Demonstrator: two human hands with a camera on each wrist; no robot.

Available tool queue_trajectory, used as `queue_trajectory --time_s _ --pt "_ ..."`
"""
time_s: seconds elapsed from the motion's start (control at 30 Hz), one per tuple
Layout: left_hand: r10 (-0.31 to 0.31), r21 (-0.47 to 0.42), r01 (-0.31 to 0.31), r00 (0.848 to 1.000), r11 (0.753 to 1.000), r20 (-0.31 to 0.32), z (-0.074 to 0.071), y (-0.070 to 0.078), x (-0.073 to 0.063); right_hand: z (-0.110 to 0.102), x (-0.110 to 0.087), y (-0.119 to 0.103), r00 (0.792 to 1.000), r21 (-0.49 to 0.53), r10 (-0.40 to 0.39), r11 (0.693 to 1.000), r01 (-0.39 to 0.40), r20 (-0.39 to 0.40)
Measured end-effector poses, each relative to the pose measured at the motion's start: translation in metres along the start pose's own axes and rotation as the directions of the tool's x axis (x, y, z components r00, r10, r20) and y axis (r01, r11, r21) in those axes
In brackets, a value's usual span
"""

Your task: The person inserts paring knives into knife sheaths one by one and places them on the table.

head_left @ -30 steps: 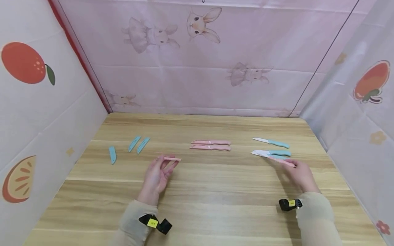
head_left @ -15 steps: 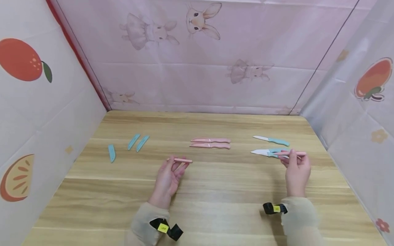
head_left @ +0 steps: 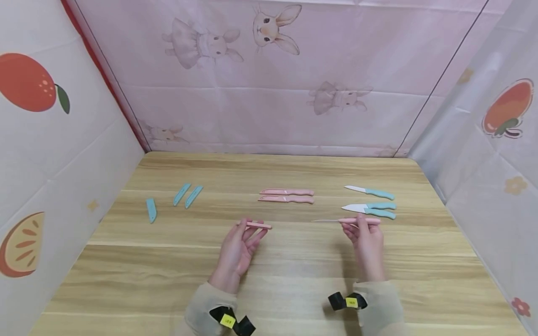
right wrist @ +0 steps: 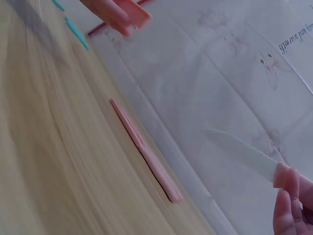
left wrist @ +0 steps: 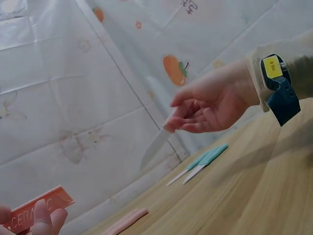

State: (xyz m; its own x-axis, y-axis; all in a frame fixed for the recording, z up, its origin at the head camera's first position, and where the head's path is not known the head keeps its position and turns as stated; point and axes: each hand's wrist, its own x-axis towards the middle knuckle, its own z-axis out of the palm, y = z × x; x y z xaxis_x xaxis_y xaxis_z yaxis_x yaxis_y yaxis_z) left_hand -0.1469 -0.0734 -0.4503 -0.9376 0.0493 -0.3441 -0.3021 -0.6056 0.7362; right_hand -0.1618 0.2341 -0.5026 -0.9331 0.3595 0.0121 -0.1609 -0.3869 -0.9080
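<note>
- Pink bunny-print cloth (head_left: 252,122) hangs behind the wooden desk (head_left: 294,284).
- Two of six knives are covered: the pink pair (head_left: 299,199), at 10 o'clock from the right hand (head_left: 366,245).
- Four are bare: three blue knives (head_left: 381,206) at that hand's 12 o'clock, and the pink knife (head_left: 348,220) it grips.
- Three blue sheaths (head_left: 194,197) lie loose at 10 o'clock from the left hand (head_left: 236,249).
- That hand pinches a pink sheath (head_left: 260,226); the pink knife, at the sheath's 3 o'clock, points towards it, apart from it.

Smooth, plastic-looking pink sheath (head_left: 259,226); wood-grained tabletop (head_left: 294,266).
</note>
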Motion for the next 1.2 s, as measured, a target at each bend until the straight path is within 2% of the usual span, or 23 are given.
queue_trajectory --time_s 0.1,0.13,0.27,0.4,0.57,0.9,1.2 --pt "-0.001 -0.001 0.001 1.0 1.0 0.007 0.002 -0.001 -0.003 0.011 -0.008 0.005 1.0 0.004 0.025 1.0 -0.025 -0.015" --pt "-0.002 -0.002 0.002 1.0 1.0 0.011 0.003 -0.002 -0.004 0.013 -0.009 0.009 0.998 -0.042 0.042 0.998 -0.044 -0.054" --pt "0.0 -0.012 0.001 1.0 1.0 0.03 0.005 -0.005 -0.006 0.041 -0.032 -0.01 0.984 -0.066 0.128 0.988 -0.137 -0.125" --pt "-0.003 -0.022 0.003 1.0 1.0 0.012 0.007 -0.009 -0.008 0.067 -0.05 -0.028 0.969 -0.012 0.203 0.978 -0.207 -0.142" --pt "0.014 -0.022 -0.014 1.0 1.0 0.0 0.012 -0.01 -0.011 0.084 -0.058 -0.029 0.956 0.079 0.264 0.964 -0.255 -0.131" --pt "0.026 -0.014 -0.026 1.0 1.0 -0.011 0.015 -0.011 -0.013 0.092 -0.062 -0.021 0.955 0.102 0.272 0.96 -0.261 -0.118" --pt "0.03 -0.02 -0.031 0.999 0.999 -0.016 0.016 -0.012 -0.012 0.095 -0.064 -0.018 0.97 0.101 0.212 0.974 -0.201 -0.115"
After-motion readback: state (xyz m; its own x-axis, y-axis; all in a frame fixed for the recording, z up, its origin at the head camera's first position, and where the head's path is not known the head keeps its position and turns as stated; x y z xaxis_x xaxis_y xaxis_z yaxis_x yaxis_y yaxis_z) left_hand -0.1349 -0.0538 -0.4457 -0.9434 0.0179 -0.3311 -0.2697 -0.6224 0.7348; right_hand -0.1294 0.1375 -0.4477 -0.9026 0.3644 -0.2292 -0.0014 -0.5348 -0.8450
